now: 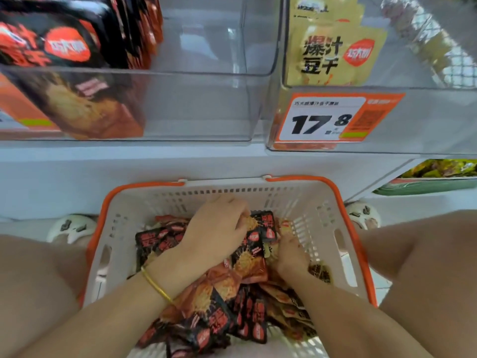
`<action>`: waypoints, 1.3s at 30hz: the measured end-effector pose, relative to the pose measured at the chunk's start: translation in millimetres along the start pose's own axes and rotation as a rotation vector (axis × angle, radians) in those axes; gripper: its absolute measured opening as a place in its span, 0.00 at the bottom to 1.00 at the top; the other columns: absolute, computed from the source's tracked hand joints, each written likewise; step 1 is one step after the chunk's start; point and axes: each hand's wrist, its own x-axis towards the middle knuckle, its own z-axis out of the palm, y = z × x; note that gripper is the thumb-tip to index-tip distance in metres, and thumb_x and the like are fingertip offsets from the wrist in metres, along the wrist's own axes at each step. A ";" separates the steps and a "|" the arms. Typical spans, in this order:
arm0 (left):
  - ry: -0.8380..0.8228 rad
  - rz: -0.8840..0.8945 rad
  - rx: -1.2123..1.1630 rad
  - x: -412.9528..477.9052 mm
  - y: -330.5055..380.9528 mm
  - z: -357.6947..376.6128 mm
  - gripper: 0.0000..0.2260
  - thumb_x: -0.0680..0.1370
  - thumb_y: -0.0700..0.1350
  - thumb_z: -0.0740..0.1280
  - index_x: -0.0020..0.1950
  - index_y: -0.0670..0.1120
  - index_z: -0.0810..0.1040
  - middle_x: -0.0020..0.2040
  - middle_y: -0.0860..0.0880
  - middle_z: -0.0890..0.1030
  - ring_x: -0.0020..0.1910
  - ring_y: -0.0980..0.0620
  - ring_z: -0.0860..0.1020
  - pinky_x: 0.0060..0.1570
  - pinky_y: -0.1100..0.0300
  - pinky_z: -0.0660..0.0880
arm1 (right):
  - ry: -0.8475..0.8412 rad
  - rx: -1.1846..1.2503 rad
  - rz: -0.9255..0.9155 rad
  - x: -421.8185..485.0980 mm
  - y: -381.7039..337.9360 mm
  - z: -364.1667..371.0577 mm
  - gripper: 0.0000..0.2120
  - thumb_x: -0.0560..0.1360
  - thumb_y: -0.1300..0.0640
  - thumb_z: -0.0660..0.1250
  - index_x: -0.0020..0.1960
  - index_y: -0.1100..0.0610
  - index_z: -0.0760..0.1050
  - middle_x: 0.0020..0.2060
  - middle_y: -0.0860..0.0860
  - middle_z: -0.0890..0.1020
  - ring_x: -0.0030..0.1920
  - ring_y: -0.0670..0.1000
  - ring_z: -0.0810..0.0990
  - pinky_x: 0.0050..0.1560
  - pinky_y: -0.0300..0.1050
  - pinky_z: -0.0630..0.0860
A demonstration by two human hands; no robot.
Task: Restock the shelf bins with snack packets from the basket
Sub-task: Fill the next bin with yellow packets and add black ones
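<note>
- While both hands dig in the basket (320,202), the left hand (216,228) curls its grip over black-red snack packets (219,293), likely gathering a bunch.
- Right hand (290,254) is buried among packets; its grip cannot be told.
- Above, the clear bin (206,104) is half bare, open to fill; knees crowd the basket.

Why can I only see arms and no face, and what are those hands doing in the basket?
The camera sits on the person's head and looks down, so you see only their arms and knees. There is no machine here, just two bare hands. The left hand, with a gold bracelet, and the right hand are both digging into a pile of red and black snack packets inside a white basket with orange handles. Whether the fingers are already gripping packets is hard to tell. Above are clear shelf bins: the left bin is partly filled, and the right bin holds yellow packets.
</note>
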 end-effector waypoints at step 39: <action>0.588 0.322 -0.212 45.2 132.7 -181.2 0.07 0.78 0.42 0.65 0.53 0.43 0.79 0.48 0.51 0.78 0.47 0.52 0.75 0.52 0.58 0.72 | 0.716 1.007 -0.775 -153.4 11.4 -360.0 0.11 0.74 0.64 0.68 0.51 0.52 0.70 0.41 0.44 0.78 0.41 0.45 0.78 0.42 0.41 0.77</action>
